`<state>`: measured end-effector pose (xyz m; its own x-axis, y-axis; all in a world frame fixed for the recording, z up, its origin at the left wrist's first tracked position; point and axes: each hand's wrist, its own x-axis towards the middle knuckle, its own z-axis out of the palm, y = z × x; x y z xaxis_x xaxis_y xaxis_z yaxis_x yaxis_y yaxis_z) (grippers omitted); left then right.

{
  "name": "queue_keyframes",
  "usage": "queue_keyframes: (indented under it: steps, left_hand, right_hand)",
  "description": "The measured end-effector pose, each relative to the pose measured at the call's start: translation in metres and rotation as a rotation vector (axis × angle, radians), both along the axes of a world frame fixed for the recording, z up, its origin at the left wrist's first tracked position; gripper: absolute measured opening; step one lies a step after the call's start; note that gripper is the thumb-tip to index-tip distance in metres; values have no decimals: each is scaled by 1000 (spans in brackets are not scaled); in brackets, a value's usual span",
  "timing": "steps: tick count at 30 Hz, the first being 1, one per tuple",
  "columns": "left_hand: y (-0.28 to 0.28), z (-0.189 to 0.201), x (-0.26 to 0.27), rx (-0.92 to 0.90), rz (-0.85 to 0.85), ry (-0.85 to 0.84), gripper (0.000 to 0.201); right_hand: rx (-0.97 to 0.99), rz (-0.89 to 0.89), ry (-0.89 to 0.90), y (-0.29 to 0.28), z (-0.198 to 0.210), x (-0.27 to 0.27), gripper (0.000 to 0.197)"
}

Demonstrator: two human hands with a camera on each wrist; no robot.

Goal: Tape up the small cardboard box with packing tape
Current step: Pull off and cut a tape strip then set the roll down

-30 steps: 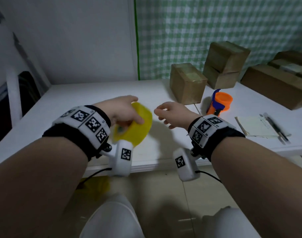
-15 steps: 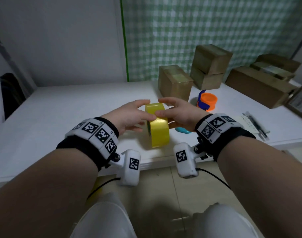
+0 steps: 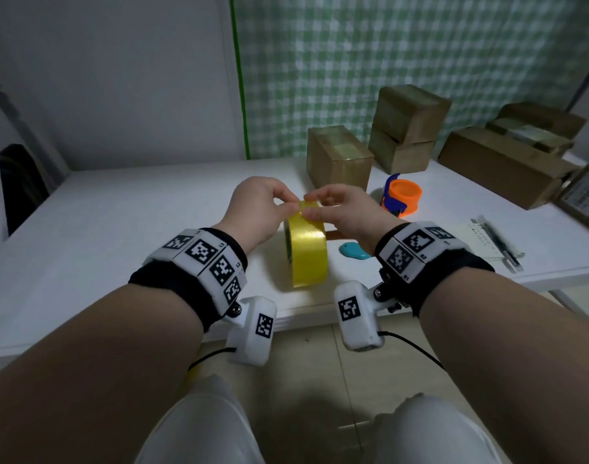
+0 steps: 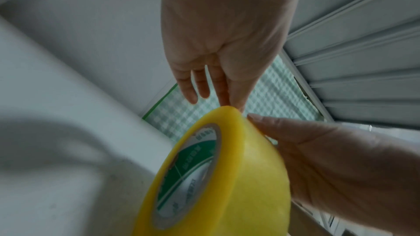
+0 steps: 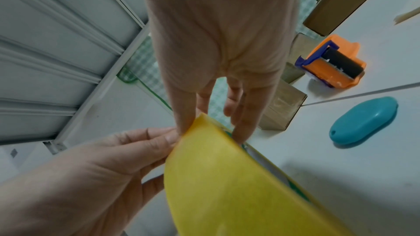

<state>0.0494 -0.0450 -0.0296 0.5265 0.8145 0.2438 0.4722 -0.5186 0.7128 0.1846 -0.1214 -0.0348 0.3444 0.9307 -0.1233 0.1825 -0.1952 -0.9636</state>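
Observation:
A yellow packing tape roll [image 3: 307,244] stands on its edge near the front of the white table [image 3: 119,236]. My left hand [image 3: 291,205] pinches the top of the roll from the left, thumb and forefinger meeting at its rim [image 4: 227,104]. My right hand [image 3: 308,205] grips the same spot from the right, with the thumb on one side of the roll [image 5: 227,177] and the fingers [image 5: 240,132] on the other. The small cardboard box [image 3: 336,155] stands behind the hands, untouched.
Two stacked boxes [image 3: 408,127] and a long box [image 3: 500,164] stand at the back right. An orange and blue tape dispenser [image 3: 402,197] and a teal oval object [image 3: 353,252] lie right of the roll. Paper with pens [image 3: 494,237] lies near the right front edge.
One second ago my left hand alone held the roll in the air. The roll now stands on the table, and both hands have closed on its top.

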Motion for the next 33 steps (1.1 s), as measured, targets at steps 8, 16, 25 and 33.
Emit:
queue_keyframes:
  steps: [8,16,25,33]
  left_hand:
    - [-5,-9,4,223,12,53,10]
    - [-5,-18,3,344,-3,92,12]
    - [5,-11,-3,-63,-97,-146,34]
    - [1,-9,-5,-189,-130,-228,36]
  right_hand:
    - [151,-64,-546,3,2,-5,6]
    - [246,-79,-847,8,-8,-12,13]
    - [228,-79,-469,8,-7,-3,11]
    - [135,-37,-219,4,3,2,27]
